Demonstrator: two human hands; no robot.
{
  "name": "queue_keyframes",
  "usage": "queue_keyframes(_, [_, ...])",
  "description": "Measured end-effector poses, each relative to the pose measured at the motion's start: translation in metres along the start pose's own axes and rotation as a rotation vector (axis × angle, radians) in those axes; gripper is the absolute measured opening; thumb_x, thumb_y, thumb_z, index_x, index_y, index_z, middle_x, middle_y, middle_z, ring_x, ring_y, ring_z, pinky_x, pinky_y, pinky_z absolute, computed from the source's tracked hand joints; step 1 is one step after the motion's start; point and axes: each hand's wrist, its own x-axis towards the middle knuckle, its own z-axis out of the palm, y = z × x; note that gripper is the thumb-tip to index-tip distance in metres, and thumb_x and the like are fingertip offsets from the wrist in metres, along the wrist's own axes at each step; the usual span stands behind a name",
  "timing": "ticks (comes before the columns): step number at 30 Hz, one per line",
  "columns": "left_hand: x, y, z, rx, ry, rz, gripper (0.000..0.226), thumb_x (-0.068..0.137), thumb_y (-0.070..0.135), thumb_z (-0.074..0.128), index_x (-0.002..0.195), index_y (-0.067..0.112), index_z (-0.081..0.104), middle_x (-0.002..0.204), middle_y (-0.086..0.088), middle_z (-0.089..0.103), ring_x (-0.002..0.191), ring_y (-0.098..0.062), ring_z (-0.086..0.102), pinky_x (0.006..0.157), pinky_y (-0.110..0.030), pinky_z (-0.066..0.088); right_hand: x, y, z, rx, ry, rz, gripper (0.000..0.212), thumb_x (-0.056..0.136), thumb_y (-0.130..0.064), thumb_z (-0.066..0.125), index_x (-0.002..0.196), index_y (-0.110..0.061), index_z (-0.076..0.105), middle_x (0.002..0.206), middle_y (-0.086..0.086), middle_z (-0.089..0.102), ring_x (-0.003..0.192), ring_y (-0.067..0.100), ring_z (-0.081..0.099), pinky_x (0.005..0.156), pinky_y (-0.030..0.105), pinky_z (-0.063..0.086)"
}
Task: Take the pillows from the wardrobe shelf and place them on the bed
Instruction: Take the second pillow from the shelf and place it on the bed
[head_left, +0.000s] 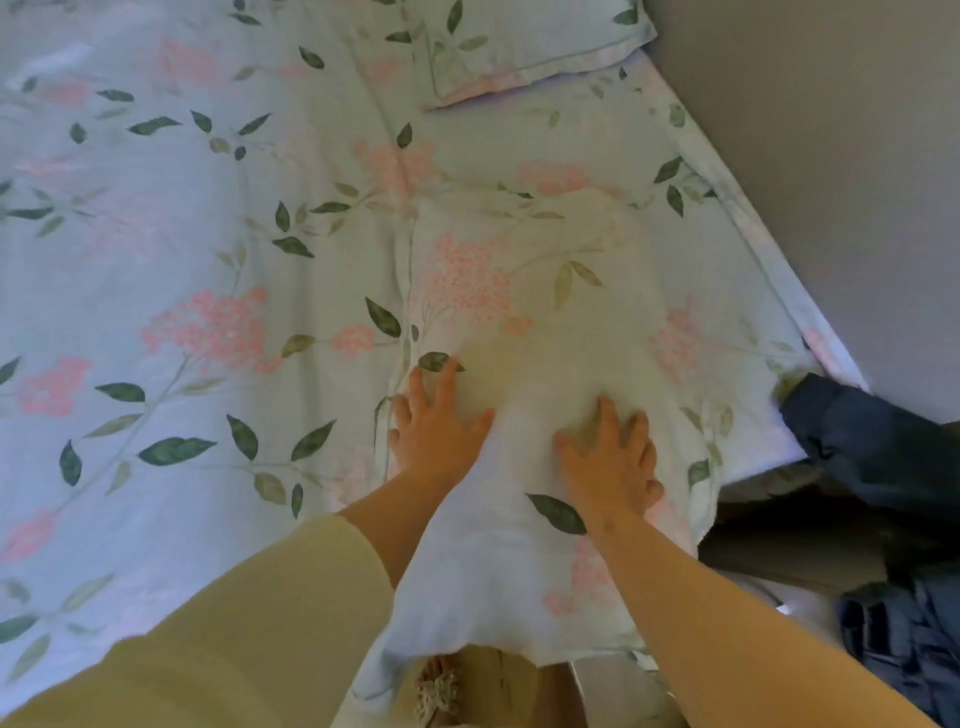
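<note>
A pillow (545, 312) in a pale floral case lies on the bed (182, 260), which has a matching sheet with pink blossoms and green leaves. My left hand (434, 423) rests flat on the pillow's left side, fingers spread. On its near right part lies my right hand (610, 457), palm down and fingers apart. Neither hand grips the fabric. A second pillow (519, 47) in the same pattern lies at the far end of the bed, partly cut off by the frame's top.
A grey wall (831, 182) runs along the bed's right side. Dark blue clothing (883, 457) lies in the gap at the bed's right corner and lower right. The near end of the pillow hangs over the bed's edge towards me.
</note>
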Motion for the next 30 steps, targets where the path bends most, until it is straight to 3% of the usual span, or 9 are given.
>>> queue_keyframes(4, [0.02,0.005,0.013,-0.028,-0.101,-0.075,0.075,0.085,0.063,0.042,0.143,0.049,-0.004,0.159,-0.005,-0.009,0.144,-0.036,0.004,0.11,-0.057,0.021,0.014,-0.005,0.019,0.074,-0.102,0.013,0.086,0.081,-0.063,0.05,0.146,-0.039,-0.001,0.159,0.005,-0.004,0.145,0.034,0.004,0.114,0.057,0.014])
queue_keyframes(8, [0.038,0.003,0.02,0.074,-0.014,-0.04,0.09,0.082,0.065,0.047,0.145,0.041,-0.013,0.158,-0.004,-0.015,0.145,-0.036,-0.001,0.111,-0.057,0.019,0.035,-0.009,0.027,0.216,0.006,0.043,0.098,0.077,-0.059,0.059,0.147,-0.036,-0.005,0.159,0.007,0.004,0.144,0.034,0.009,0.113,0.056,0.018])
queue_keyframes(11, [0.051,0.005,0.026,0.098,0.084,0.02,0.094,0.081,0.064,0.049,0.145,0.039,-0.014,0.158,-0.003,-0.016,0.145,-0.036,-0.003,0.112,-0.058,0.016,0.051,-0.018,0.028,0.213,0.081,0.164,0.097,0.075,-0.066,0.055,0.146,-0.04,-0.006,0.158,0.006,0.001,0.142,0.034,0.012,0.108,0.059,0.021])
queue_keyframes(14, [0.063,0.011,0.031,0.049,0.023,-0.021,0.089,0.082,0.064,0.047,0.145,0.042,-0.012,0.158,-0.001,-0.011,0.145,-0.034,0.002,0.111,-0.056,0.022,0.064,-0.019,0.031,0.135,0.088,0.165,0.088,0.075,-0.068,0.052,0.145,-0.041,0.004,0.157,0.009,0.004,0.137,0.037,0.019,0.105,0.058,0.024])
queue_keyframes(17, [0.074,0.016,0.035,0.049,-0.033,-0.072,0.077,0.084,0.062,0.046,0.145,0.045,0.001,0.156,-0.004,0.005,0.14,-0.036,0.018,0.107,-0.056,0.03,0.074,-0.019,0.036,0.099,0.093,0.135,0.078,0.078,-0.065,0.051,0.142,-0.034,0.019,0.152,0.013,0.014,0.13,0.038,0.026,0.102,0.055,0.027])
queue_keyframes(21, [0.086,0.019,0.036,0.147,0.028,-0.069,0.046,0.091,0.051,0.043,0.132,0.031,0.035,0.141,-0.01,0.029,0.125,-0.038,0.034,0.097,-0.052,0.036,0.083,-0.017,0.043,0.07,0.106,0.121,0.071,0.081,-0.059,0.053,0.138,-0.028,0.028,0.144,0.016,0.025,0.126,0.037,0.031,0.099,0.052,0.032])
queue_keyframes(30, [0.088,0.033,0.025,0.264,0.077,0.068,0.035,0.095,0.035,0.043,0.119,0.012,0.051,0.124,-0.014,0.048,0.116,-0.034,0.046,0.088,-0.042,0.045,0.103,-0.002,0.019,0.121,-0.053,-0.103,0.044,0.094,-0.042,0.043,0.124,-0.011,0.04,0.119,0.022,0.048,0.097,0.039,0.056,0.071,0.039,0.043])
